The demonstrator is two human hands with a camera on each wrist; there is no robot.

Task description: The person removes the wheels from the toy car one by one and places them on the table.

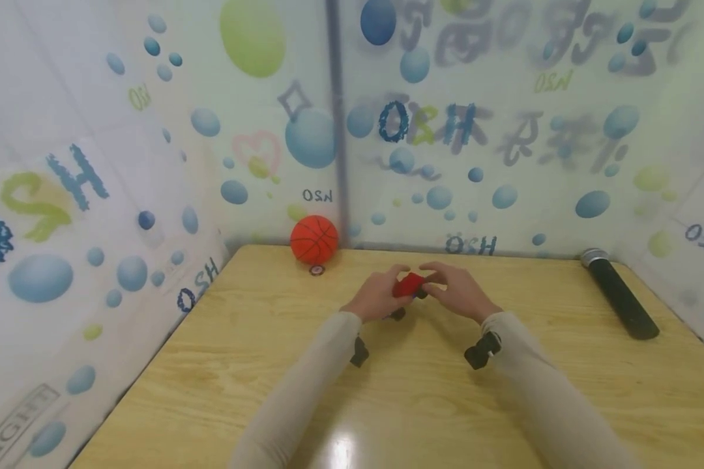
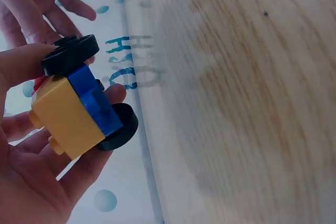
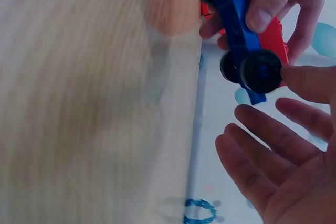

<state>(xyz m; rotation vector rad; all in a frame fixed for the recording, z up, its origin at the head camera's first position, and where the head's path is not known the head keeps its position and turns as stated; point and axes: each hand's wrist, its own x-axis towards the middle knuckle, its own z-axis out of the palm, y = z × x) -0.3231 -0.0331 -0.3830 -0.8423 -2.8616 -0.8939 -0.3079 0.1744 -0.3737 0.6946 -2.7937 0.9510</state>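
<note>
Fingers (image 2: 86, 174) of the left hand (image 1: 375, 298) curl round a small plastic toy vehicle (image 1: 409, 285), the thumb lying against one black wheel (image 2: 79, 55). The right hand (image 1: 454, 290) has its digits spread and nearly straight, gripping nothing; its thumb (image 3: 312, 83) lies at or very near another black wheel (image 3: 262, 72), though contact cannot be told for certain. The vehicle, held between the hands above the pale wood-grained counter (image 1: 422, 404), shows a long blue base (image 3: 239, 27), a studded yellow block (image 2: 68, 116) and a red block (image 3: 270, 43). Probable hazards: the left grip alone appears to bear the load, so a loosened hold would let the vehicle drop; a push against a free-turning wheel could twist it in the grasp; sideways pressure might part the blocks, should they be merely press-fitted. Toward the counter's right side lies a black microphone with a silver head (image 1: 618, 296). At the back left, an orange-red ball with dark basketball seams (image 1: 314, 240) rests near the white, bubble-printed wall covering (image 1: 493, 221), a small round disc (image 1: 317, 270) just before it.
</note>
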